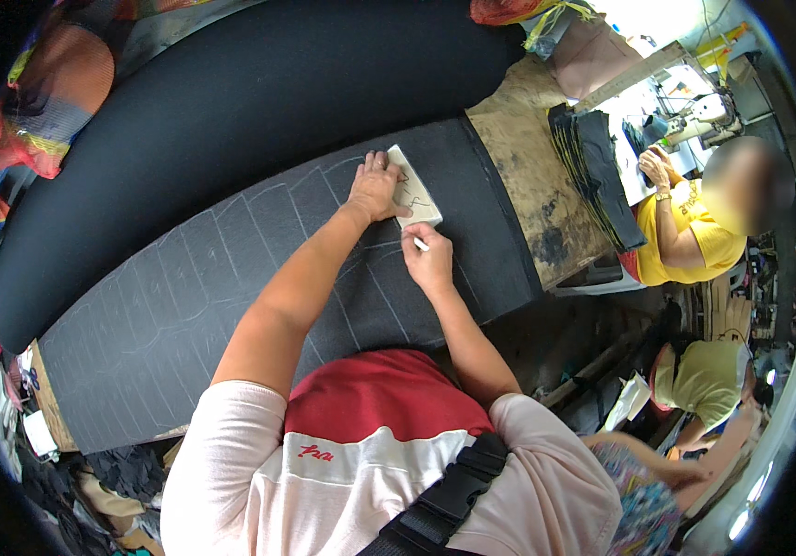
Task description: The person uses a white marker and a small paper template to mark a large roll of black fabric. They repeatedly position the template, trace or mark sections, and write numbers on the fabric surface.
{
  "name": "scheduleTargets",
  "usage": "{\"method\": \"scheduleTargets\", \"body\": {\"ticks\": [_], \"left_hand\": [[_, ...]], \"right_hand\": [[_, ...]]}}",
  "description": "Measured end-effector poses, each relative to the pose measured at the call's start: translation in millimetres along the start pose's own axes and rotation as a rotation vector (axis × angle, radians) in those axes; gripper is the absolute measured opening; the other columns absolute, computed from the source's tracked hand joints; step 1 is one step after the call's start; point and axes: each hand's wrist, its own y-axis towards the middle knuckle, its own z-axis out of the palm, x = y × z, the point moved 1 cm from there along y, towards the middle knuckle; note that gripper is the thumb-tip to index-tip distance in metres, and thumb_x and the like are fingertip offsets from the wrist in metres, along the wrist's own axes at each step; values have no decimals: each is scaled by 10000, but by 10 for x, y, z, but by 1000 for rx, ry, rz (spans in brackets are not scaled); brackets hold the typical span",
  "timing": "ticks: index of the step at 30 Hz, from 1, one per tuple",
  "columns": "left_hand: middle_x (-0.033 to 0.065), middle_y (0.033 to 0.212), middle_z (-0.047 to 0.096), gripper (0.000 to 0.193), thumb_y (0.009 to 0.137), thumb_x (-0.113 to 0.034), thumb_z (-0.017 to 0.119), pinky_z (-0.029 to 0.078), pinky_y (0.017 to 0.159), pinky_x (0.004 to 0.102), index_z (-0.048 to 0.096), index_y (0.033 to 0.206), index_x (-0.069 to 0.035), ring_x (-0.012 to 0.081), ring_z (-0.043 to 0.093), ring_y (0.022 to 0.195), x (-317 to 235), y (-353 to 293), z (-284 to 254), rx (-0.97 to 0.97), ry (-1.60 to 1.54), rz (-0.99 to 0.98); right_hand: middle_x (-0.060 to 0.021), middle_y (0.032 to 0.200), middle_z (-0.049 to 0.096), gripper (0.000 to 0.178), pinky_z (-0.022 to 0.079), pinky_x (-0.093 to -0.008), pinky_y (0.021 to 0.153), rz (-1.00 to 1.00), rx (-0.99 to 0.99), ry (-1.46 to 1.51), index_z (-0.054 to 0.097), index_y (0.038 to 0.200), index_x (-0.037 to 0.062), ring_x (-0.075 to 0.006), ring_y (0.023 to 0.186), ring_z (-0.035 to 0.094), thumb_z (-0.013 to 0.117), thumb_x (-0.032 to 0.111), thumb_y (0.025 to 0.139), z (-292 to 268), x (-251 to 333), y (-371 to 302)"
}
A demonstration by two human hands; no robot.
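Black fabric [259, 246] lies spread over the table, marked with rows of white chalk lines. My left hand [377, 190] rests flat on a cream-coloured template [416, 193] with dark handwriting, its fingers stretched out and pressing it to the cloth. Just below the template's lower edge, my right hand [429, 258] pinches a short white stick of chalk [420, 244]. The chalk's tip is partly hidden by my fingers, so I cannot tell whether it touches the fabric.
A thick black fabric roll [259, 102] lies along the far side. Bare worn wood [546, 185] shows on the right, with black cut strips [592, 171] on it. A person in yellow [685, 232] sits near a sewing machine [704, 116]; another person [708, 380] is lower right.
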Motion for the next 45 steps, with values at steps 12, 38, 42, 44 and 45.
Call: {"method": "scheduleTargets", "body": {"ticks": [12,38,42,44,45], "left_hand": [[38,795,634,162,718,41,628,490,629,225,671,872,20,76,563,669,-712,-423,-438,-286,-962,-14],[-13,1443,335,580,828,-499,532,91,961,750,438,1339,-242,219,228,1367,-1492,-1114,942,60,114,247],[-27,1407,390,581,798,-544,536,104,951,757,496,1296,-249,189,248,1358,-1527,-1102,942,55,113,206],[-31,1391,410,574,788,-557,535,110,944,761,520,1275,-254,178,261,1351,-1533,-1102,933,46,121,200],[-33,1383,420,571,784,-564,535,114,940,763,533,1264,-256,172,267,1348,-1530,-1104,927,62,131,189]], "right_hand": [[-157,977,623,660,496,-358,712,558,-31,993,525,1112,13,-239,826,653,421,620,875,-848,80,72],[-111,859,664,203,483,-231,685,-112,-231,-152,653,1004,41,-137,731,627,639,58,802,-1456,-941,-394],[-143,817,677,164,505,-280,627,112,-72,42,694,924,59,-172,711,663,666,158,797,-1293,-754,-108],[-148,760,669,157,511,-300,609,79,2,117,703,888,68,-202,667,664,671,176,778,-1114,-672,27],[-147,728,664,155,510,-308,600,49,33,126,706,869,68,-219,643,660,673,182,770,-1012,-636,81]]}}
